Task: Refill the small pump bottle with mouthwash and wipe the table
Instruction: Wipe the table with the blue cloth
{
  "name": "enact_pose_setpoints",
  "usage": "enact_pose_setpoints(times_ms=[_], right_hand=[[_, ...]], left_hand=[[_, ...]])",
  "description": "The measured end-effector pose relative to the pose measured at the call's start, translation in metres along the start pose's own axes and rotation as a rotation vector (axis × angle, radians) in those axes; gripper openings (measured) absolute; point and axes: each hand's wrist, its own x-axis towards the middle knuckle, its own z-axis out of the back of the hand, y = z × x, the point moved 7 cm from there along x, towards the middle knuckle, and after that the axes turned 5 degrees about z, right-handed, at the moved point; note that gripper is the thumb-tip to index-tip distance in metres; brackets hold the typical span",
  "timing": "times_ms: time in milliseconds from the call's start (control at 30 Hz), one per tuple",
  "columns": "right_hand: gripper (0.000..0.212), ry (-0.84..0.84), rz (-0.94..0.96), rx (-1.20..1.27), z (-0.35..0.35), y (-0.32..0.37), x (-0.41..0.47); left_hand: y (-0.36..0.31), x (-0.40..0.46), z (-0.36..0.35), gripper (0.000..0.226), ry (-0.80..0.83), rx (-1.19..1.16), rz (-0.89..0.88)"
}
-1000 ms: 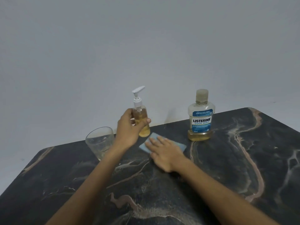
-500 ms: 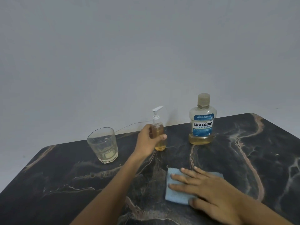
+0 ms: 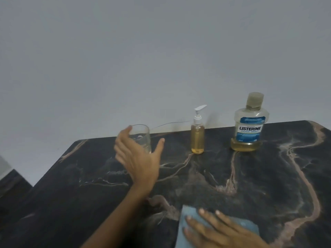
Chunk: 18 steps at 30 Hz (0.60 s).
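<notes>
The small pump bottle (image 3: 197, 138), filled with amber liquid and topped by a white pump, stands upright near the back of the dark marble table (image 3: 259, 176). To its right stands the capped Listerine mouthwash bottle (image 3: 249, 126), with a little amber liquid at its bottom. My left hand (image 3: 139, 158) hovers open, fingers spread, just in front of a clear drinking glass (image 3: 143, 138), apart from the pump bottle. My right hand (image 3: 220, 231) lies flat on a blue cloth (image 3: 188, 215) at the table's near edge.
A plain grey wall rises behind the table. The table's left edge runs diagonally, with a lower dark surface (image 3: 10, 183) beyond it at far left. A thin wire (image 3: 170, 124) trails along the wall behind the glass.
My left hand has let go of the pump bottle, which now stands on the table, and moved left to the glass. My right hand slid the blue cloth toward me.
</notes>
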Motion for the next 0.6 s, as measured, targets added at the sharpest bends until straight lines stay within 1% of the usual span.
enact_pose_setpoints(times_ms=[33, 67, 100, 133, 200, 233, 300, 367, 433, 500, 600], right_hand=[[0.050, 0.055, -0.047, 0.141, 0.007, -0.008, 0.009], [0.053, 0.077, -0.113, 0.280, 0.018, -0.015, 0.021], [0.055, 0.055, -0.174, 0.377, 0.029, -0.023, 0.032], [0.057, 0.011, -0.216, 0.451, 0.035, -0.029, 0.048], [0.057, -0.044, -0.244, 0.545, 0.033, -0.036, 0.074], [0.057, -0.023, -0.263, 0.547, 0.026, -0.037, 0.089], [0.057, -0.022, -0.371, 0.531, 0.012, -0.046, 0.118], [0.058, -0.017, -0.469, 0.489, 0.002, -0.055, 0.143], [0.058, 0.029, -0.543, 0.480, -0.009, -0.063, 0.177], [0.057, 0.073, -0.560, 0.514, -0.014, -0.064, 0.219], [0.056, 0.106, -0.501, 0.571, -0.006, -0.048, 0.293]], left_hand=[[0.014, 0.010, 0.003, 0.103, 0.007, 0.017, 0.111], [0.028, 0.020, 0.001, 0.117, 0.061, 0.042, 0.212], [0.039, 0.026, -0.004, 0.129, 0.140, 0.063, 0.288], [0.049, 0.030, -0.012, 0.135, 0.223, 0.056, 0.346], [0.062, 0.034, -0.028, 0.134, 0.342, -0.048, 0.432], [0.068, 0.035, -0.033, 0.129, 0.361, -0.088, 0.461], [0.079, 0.039, -0.037, 0.123, 0.359, -0.111, 0.476], [0.087, 0.046, -0.036, 0.122, 0.352, -0.147, 0.486], [0.098, 0.061, -0.024, 0.121, 0.315, -0.178, 0.478], [0.104, 0.084, -0.003, 0.117, 0.265, -0.170, 0.424], [0.100, 0.123, 0.037, 0.114, 0.194, -0.127, 0.308]])
